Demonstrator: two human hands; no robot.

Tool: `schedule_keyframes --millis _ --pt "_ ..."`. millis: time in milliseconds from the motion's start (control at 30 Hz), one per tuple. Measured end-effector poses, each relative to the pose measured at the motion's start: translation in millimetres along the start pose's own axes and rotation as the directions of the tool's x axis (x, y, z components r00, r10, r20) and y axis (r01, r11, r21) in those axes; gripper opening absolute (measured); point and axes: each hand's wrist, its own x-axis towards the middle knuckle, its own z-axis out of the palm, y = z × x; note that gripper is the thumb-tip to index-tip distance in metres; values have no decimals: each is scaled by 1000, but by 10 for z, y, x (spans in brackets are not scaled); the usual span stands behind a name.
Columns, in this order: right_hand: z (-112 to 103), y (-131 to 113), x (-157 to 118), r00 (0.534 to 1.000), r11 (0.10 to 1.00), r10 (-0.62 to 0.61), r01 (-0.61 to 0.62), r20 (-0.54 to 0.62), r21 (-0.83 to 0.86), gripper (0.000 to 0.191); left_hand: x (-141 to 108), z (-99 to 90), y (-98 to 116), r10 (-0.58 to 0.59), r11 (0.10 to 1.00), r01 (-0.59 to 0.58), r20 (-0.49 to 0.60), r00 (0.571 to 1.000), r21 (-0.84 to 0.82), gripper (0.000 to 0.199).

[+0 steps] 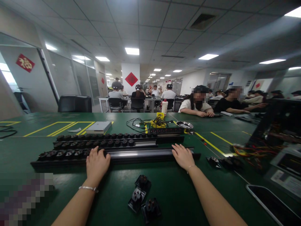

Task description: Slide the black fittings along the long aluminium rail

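Note:
A long black rail (141, 154) lies across the green table, with several round black socket pieces (63, 154) seated in its left part and a bare shiny channel to their right. My left hand (97, 163) rests on the rail at the end of the row of pieces, fingers bent a little and apart. Near the rail's right end, my right hand (184, 157) lies on it with fingers stretched out. Behind are more rails with socket pieces (117, 143). Several loose black socket pieces (138, 196) lie on the table between my forearms.
Farther back are a grey box (98, 127), tangled black cables (137, 123), a metal dish (185, 125) and a bottle (164, 107). At right lie more loose pieces (213, 162), a phone (270, 202) and electronics with wires. People sit across the table and beyond.

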Motion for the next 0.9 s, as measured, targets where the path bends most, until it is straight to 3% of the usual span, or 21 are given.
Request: schedule_keyframes --millis 233,433,667,900 --pt "-9 44 5 1000 1000 3 -3 4 2 50 46 47 -52 75 997 -73 -69 995 34 44" --pt "6 38 5 1000 1000 -6 5 -10 -28 50 72 132 -76 150 987 -156 -132 980 -37 42" --pt "-19 38 -2 1000 999 -3 3 4 -33 52 42 112 -36 -93 992 90 -38 995 -87 60" --pt "-32 32 -4 1000 999 6 -5 9 -43 51 39 31 -10 -91 992 95 59 994 -85 57"
